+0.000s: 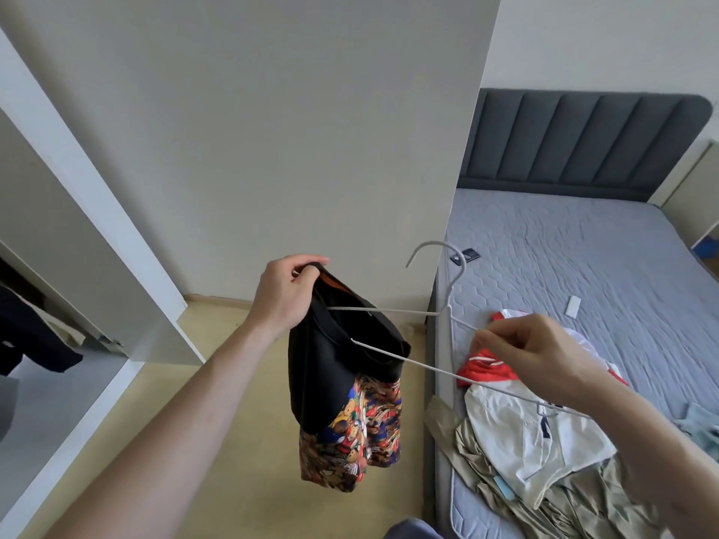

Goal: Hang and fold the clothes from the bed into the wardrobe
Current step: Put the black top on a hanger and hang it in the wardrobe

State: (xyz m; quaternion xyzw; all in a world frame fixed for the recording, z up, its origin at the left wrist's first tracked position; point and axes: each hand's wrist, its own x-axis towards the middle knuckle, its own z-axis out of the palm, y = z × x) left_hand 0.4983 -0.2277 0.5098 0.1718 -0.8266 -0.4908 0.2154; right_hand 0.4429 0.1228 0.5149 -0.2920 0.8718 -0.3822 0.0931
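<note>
Clothes hanger (393,313), thin wire, threads black printed garment (350,383).

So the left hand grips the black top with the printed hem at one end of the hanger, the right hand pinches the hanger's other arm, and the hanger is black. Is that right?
Not quite: the hanger is white or pale grey, not black, as the head view shows. The rest stands: the left hand grips the black top with the printed hem at one end, and the right hand pinches the hanger's other arm.
</note>
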